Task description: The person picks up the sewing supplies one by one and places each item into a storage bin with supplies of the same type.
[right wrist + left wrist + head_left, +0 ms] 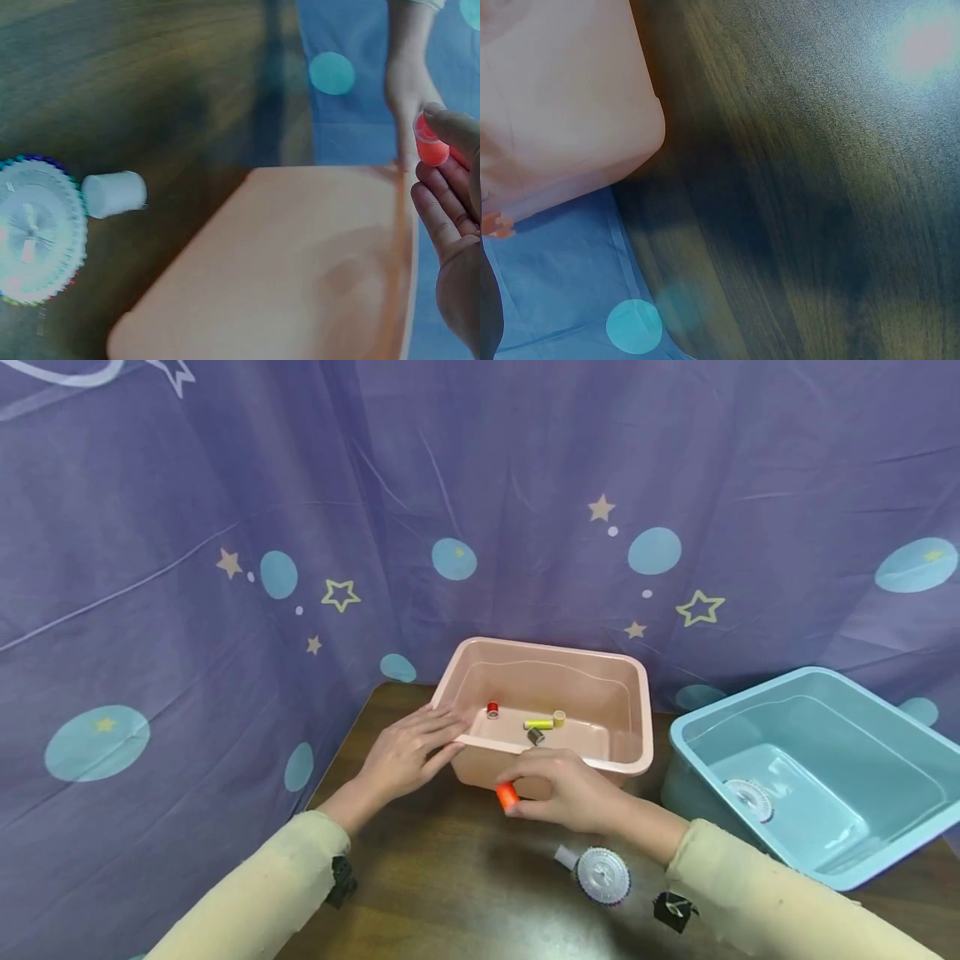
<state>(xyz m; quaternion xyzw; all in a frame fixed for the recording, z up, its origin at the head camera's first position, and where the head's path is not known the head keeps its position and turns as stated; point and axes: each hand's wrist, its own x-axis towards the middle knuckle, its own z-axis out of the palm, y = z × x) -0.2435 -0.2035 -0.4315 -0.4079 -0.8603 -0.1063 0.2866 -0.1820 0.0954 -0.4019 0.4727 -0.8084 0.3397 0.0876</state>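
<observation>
My right hand (562, 789) pinches an orange spool of thread (507, 796) between thumb and fingers, just outside the front wall of a pink bin (555, 652). In the right wrist view the orange spool (433, 146) shows near the fingertips. My left hand (412, 747) rests on the bin's left front corner with its fingers fairly straight over the rim. Inside the bin lie a red spool (492, 710), a yellow spool (538, 724), a cream spool (559, 718) and a dark spool (536, 736). The left wrist view shows mostly tabletop, with the bin's side (562, 97).
On the wooden table (420, 885) in front lie a round pin wheel (603, 876) and a white spool (566, 857) touching or close to it. To the right stands a blue bin (840, 693) with another pin wheel (750, 800) inside. A purple curtain (510, 460) hangs behind.
</observation>
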